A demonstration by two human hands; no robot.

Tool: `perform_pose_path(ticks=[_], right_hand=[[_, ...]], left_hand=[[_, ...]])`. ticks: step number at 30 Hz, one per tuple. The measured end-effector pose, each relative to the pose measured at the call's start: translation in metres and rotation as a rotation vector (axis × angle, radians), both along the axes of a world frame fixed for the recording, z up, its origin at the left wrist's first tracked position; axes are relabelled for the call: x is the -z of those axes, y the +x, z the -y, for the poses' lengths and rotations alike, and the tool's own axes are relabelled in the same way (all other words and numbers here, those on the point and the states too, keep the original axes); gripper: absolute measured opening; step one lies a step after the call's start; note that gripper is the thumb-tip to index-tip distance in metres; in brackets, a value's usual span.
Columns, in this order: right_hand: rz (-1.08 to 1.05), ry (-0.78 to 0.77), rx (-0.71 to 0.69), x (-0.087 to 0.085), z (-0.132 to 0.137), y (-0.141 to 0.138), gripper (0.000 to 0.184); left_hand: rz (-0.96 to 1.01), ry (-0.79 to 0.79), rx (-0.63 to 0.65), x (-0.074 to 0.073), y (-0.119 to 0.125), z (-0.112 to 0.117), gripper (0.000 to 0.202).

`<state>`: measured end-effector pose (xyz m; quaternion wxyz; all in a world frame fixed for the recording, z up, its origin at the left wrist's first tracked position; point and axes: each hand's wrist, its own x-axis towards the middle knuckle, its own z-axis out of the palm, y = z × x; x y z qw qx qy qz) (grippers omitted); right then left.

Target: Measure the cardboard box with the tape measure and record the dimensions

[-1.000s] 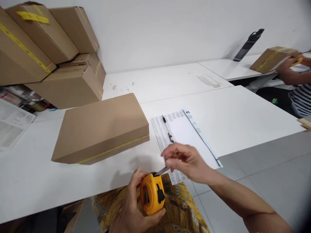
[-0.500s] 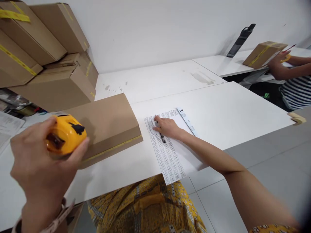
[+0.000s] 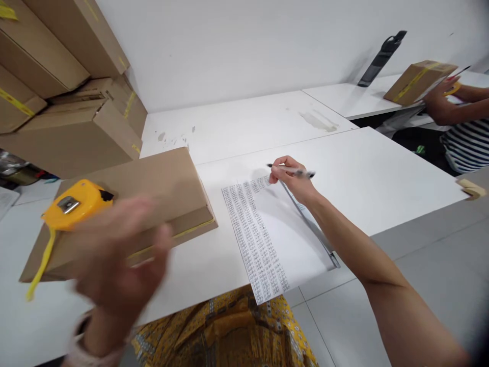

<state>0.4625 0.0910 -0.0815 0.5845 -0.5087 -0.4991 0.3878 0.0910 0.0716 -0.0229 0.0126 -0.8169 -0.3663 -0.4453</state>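
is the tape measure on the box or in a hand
On the box: the tape measure lies on its top, strap hanging over the edge; the blurred left hand is not gripping it.

a yellow tape measure (image 3: 74,204) is laid flat on the cardboard box (image 3: 160,188), its yellow strap (image 3: 39,266) hung over the box's near edge. a black pen (image 3: 292,172) is held level above the printed sheet (image 3: 267,239).
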Motion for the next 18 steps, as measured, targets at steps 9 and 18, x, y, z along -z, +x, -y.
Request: perform_pose_path(ticks=[9,18], right_hand=[[-0.084,-0.121,0.063,0.048,-0.015,-0.005,0.05],[0.053,-0.169,0.092,0.048,-0.016,0.0,0.033]], left_hand=[[-0.792,-0.233,0.223,0.074,0.2,0.019,0.026],[-0.899,-0.389,0.132,0.079,0.221,-0.004,0.053]])
